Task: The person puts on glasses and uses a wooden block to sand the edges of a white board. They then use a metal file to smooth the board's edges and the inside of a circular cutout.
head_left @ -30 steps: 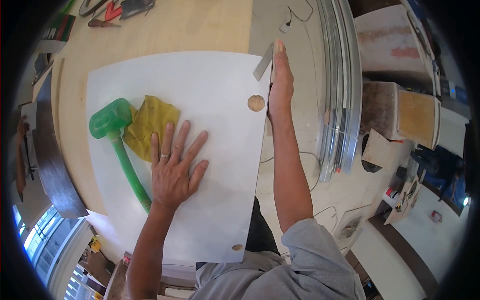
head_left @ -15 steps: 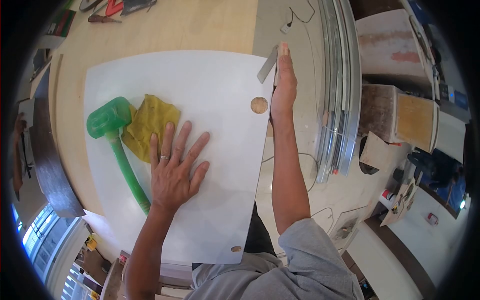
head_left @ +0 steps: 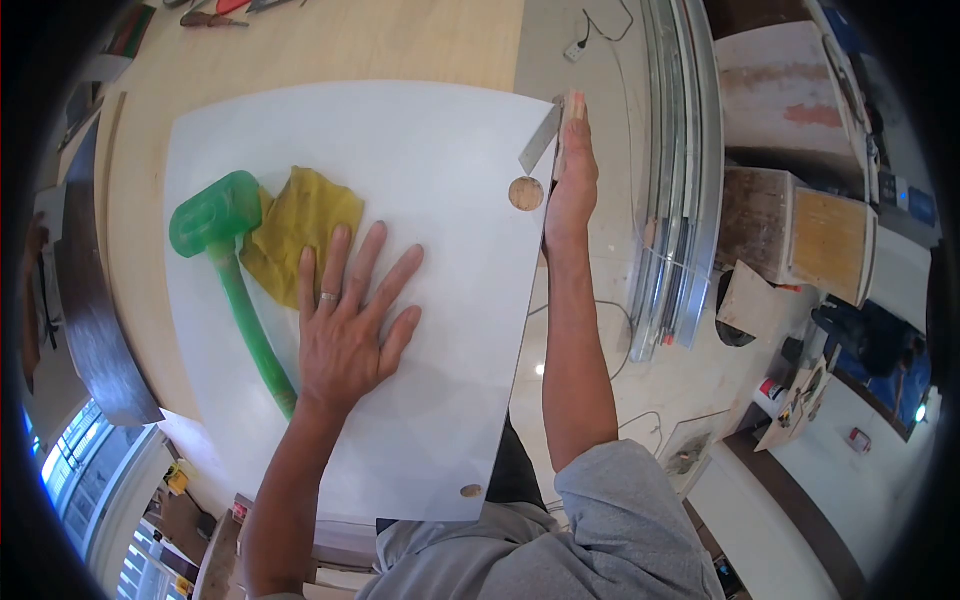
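**Left hand flat on the white board, right hand holding a square at the edge**

Got the left hand palm down on the white board, fingers straight and spread, thumb out to the side, not gripping anything. Got the right hand edge-on at the board's right side, fingers close together and holding a square by its stock. Can't really tell how the fingers wrap the far side of it.

Seeing the blade come out on the thumb side of the right hand and lie slanted over the board's far right corner. Can spot a round hole just below that blade, close to the right hand, and a smaller hole down near the body.

Resting two left fingertips on a crumpled yellow cloth. Would call that the closest clutter, along with a green mallet: head up against the cloth, handle running down to the left wrist and partly covered there. Can't see either one near the square, just bare white surface between.

Further out, got a wooden tabletop under and beyond the board, with a screwdriver near the top left. Past the right hand, looking at floor, a power socket on a cord, then a bundle of long metal strips and a wooden box.
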### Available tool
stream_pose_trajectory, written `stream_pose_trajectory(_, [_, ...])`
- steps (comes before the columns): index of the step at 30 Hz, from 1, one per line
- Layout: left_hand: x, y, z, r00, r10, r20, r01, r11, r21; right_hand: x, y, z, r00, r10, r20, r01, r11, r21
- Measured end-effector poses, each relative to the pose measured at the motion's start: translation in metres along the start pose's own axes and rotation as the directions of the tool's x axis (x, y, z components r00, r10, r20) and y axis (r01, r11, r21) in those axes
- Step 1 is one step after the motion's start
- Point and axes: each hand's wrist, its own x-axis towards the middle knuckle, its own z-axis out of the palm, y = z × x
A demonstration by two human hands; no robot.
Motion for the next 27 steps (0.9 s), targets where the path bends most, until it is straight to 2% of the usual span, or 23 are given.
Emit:
stream_pose_trajectory(8, [-0.001, 0.001, 0.0, 1.0, -0.009, -0.011, 0.009, 1.0, -0.012, -0.013, 0.001, -0.002, 0.999, 0.031, -0.026, -0.031, 0.999, 0.016])
stream_pose_trajectory(11, [-0.002, 0.0, 0.001, 1.0, -0.005, -0.02, 0.005, 1.0, -0.014, -0.018, 0.006, -0.007, 1.0, 0.005, -0.006, -0.005, 1.0, 0.003])
stream_pose_trajectory(13, [-0.002, 0.0, 0.001, 1.0, -0.005, -0.024, 0.005, 1.0, -0.017, -0.036, -0.019, 0.009, 0.999, -0.044, 0.004, 0.044, 0.998, -0.055])
stream_pose_trajectory(15, [-0.002, 0.001, 0.001, 1.0, -0.008, -0.026, 0.007, 1.0, -0.022, -0.053, -0.026, 0.011, 1.0, -0.004, -0.007, 0.004, 1.0, -0.03])
stream_pose_trajectory(17, [0.0, -0.001, 0.001, 0.999, 0.003, -0.038, -0.003, 1.0, -0.015, -0.068, -0.021, 0.005, 0.991, 0.128, -0.027, -0.126, 0.989, 0.082])
stream_pose_trajectory(19, [-0.004, 0.001, 0.003, 0.999, 0.003, -0.036, -0.003, 1.0, -0.015, -0.093, -0.022, 0.005, 0.995, 0.094, -0.022, -0.092, 0.994, 0.064])
stream_pose_trajectory(22, [-0.003, 0.0, 0.001, 0.999, 0.013, -0.047, -0.014, 1.0, -0.011, -0.093, -0.015, -0.004, 0.995, 0.1, -0.025, -0.099, 0.995, 0.03])
stream_pose_trajectory(27, [-0.003, -0.002, 0.001, 0.998, 0.014, -0.062, -0.015, 1.0, -0.02, -0.048, -0.023, 0.002, 0.996, 0.092, -0.019, -0.091, 0.995, 0.04])
